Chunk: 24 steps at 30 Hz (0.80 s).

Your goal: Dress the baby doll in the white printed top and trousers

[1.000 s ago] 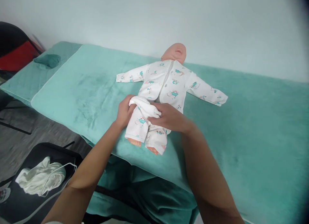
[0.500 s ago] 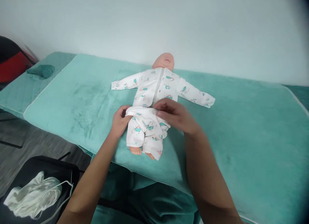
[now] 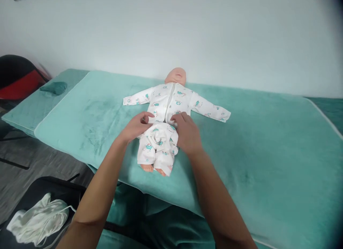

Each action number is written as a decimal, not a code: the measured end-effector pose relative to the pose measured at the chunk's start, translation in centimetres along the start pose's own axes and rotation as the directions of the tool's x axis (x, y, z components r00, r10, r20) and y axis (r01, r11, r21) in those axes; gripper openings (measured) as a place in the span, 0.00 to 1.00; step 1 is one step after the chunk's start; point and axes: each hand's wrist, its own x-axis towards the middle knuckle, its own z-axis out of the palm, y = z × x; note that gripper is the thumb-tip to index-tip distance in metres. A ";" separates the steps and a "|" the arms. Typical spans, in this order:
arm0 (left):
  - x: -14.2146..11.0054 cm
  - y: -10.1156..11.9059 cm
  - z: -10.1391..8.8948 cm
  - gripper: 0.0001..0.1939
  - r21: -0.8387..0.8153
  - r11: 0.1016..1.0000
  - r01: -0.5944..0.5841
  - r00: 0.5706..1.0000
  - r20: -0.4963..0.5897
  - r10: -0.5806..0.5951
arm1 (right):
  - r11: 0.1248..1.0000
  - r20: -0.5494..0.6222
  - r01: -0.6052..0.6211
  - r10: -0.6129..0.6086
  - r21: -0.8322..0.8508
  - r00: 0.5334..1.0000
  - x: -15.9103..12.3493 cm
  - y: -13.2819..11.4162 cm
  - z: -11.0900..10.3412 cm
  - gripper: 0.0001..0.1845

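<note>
Right fingers (image 3: 179, 117) moved to the round-hemmed, printed cloth jacket (image 3: 175, 104).

Here's the green-covered bed (image 3: 254, 145), stretching from nine o'clock across to three, oval hollow (image 3: 53, 88) between nine and ten, and flat on it the doll (image 3: 160, 111): head (image 3: 175, 75) towards twelve, feet (image 3: 147, 167) near six, sleeves (image 3: 210, 110) out to nine and just past three!

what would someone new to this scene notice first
Probably the doll in a white patterned shirt and trousers, lying on its back on the green cover. Next, the left hand and right hand, one at each side of its waist. Then the white cloth bundled on the black chair, lower left.
</note>
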 end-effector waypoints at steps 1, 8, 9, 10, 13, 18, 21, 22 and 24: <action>0.2 0.3 0.2 0.18 0.064 0.998 -0.017 1.000 0.024 0.016 | 0.999 -0.003 -0.018 0.018 -0.036 1.000 -0.1 -0.4 0.1 0.11; 0.7 0.7 2.4 0.09 0.648 0.756 -0.088 0.961 -0.145 0.236 | 0.998 -0.016 -0.060 0.061 0.034 0.998 0.3 0.1 0.4 0.13; 0.5 0.9 2.9 0.07 0.702 0.706 -0.091 0.946 -0.160 0.282 | 0.994 -0.028 -0.077 0.080 0.075 0.996 0.4 0.4 0.4 0.14; 0.3 1.0 3.3 0.05 0.734 0.671 -0.100 0.931 -0.170 0.324 | 0.988 -0.035 -0.097 0.102 0.116 0.994 0.4 0.6 0.5 0.14; 0.1 0.9 3.9 0.02 0.685 0.715 -0.138 0.884 -0.241 0.401 | 0.939 -0.039 -0.175 0.195 0.296 0.980 0.6 0.8 0.7 0.11; 2.1 -1.0 1.3 0.09 0.019 0.988 -0.151 0.738 -0.662 0.126 | 0.545 -0.083 -0.208 0.461 0.812 0.883 0.5 2.2 0.6 0.11; 3.3 -3.1 -1.3 0.07 -0.182 0.982 -0.056 0.664 -0.741 -0.099 | 0.338 -0.113 -0.153 0.651 0.929 0.751 -0.8 5.0 0.1 0.12; 3.5 -3.8 -1.9 0.04 -0.153 0.988 -0.023 0.638 -0.763 -0.103 | 0.311 -0.113 -0.166 0.711 0.936 0.694 -1.5 6.1 -0.1 0.12; 3.4 -5.1 -2.4 0.05 -0.033 0.999 -0.002 0.628 -0.778 -0.025 | 0.312 -0.124 -0.246 0.813 0.918 0.569 -3.2 8.0 -0.4 0.12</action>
